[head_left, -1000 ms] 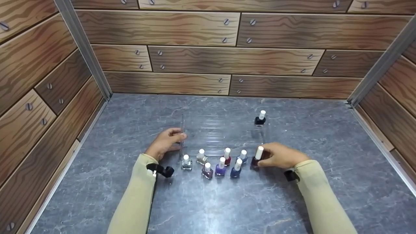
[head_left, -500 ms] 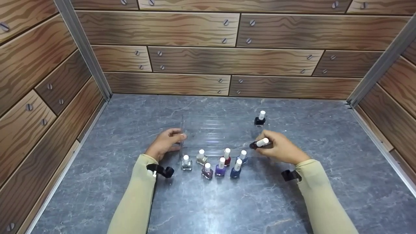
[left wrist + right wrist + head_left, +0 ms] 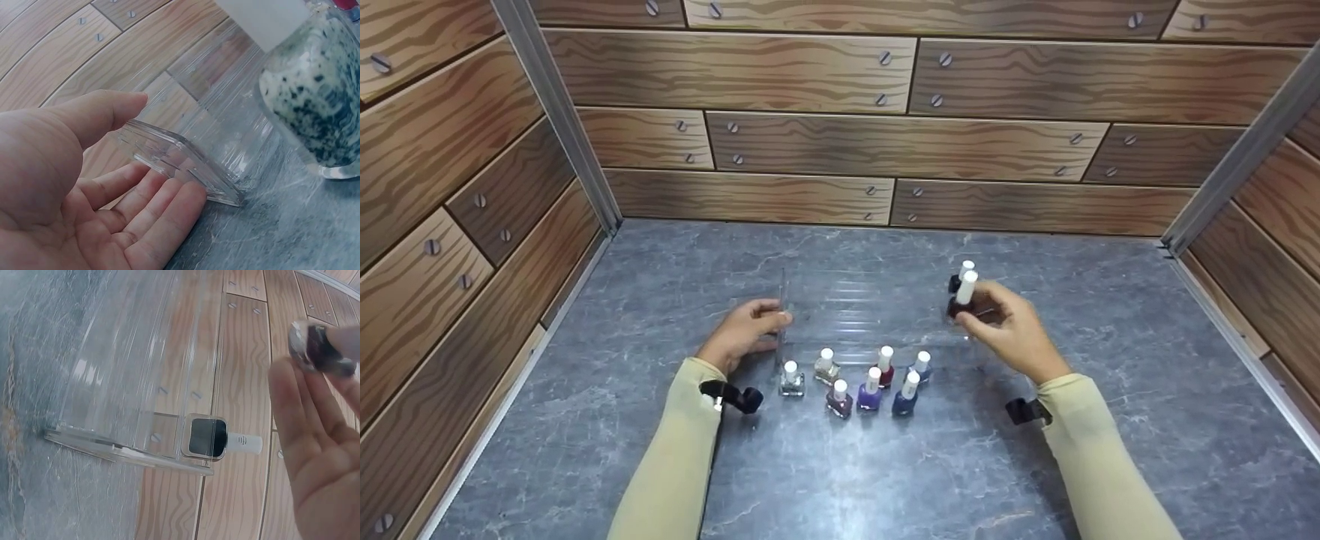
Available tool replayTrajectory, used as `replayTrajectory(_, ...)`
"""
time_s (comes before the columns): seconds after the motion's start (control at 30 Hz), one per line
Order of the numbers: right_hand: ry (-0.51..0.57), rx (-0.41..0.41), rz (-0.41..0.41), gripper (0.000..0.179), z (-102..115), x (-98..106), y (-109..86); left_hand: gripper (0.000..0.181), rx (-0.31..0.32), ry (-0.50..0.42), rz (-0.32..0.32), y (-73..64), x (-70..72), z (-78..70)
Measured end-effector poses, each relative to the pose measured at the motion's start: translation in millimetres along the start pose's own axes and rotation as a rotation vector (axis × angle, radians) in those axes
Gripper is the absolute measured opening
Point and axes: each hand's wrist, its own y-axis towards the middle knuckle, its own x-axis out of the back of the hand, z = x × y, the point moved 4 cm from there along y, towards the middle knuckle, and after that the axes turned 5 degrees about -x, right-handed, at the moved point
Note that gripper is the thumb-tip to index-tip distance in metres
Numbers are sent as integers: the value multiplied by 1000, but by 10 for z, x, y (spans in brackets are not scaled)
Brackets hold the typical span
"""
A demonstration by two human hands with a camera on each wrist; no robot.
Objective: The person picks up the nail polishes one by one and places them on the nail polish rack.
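Observation:
My left hand (image 3: 746, 330) grips the left side panel of a clear plastic tiered rack (image 3: 847, 307), its thumb at the panel's edge and its fingers against the outer face (image 3: 169, 149). In my right hand (image 3: 1009, 326) is a dark nail polish bottle (image 3: 958, 307) with a white cap, pinched between thumb and fingers. It is raised above the rack's right side. Just behind it, partly hidden in the head view, a black nail polish bottle (image 3: 208, 437) stands on the rack's top tier.
Several white-capped polish bottles stand in front of the rack, among them a glittery one (image 3: 791, 381), a purple one (image 3: 870, 394), a dark blue one (image 3: 906, 397) and a red one (image 3: 885, 367). Wood-patterned walls (image 3: 802, 142) enclose the grey marbled table (image 3: 840, 472).
My right hand has lifted the dark polish bottle off the table and carried it away from me, towards the black bottle, tilting then righting it. The left hand stays on the rack.

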Motion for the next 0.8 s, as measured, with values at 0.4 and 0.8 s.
replayTrajectory(0.4,1,-48,-133,21,-107,65,41,65,4,-13,-15,10,9,6)
replayTrajectory(0.8,-10,-29,-173,27,162,51,-16,68,4,-17,-14,-3,18,-3)
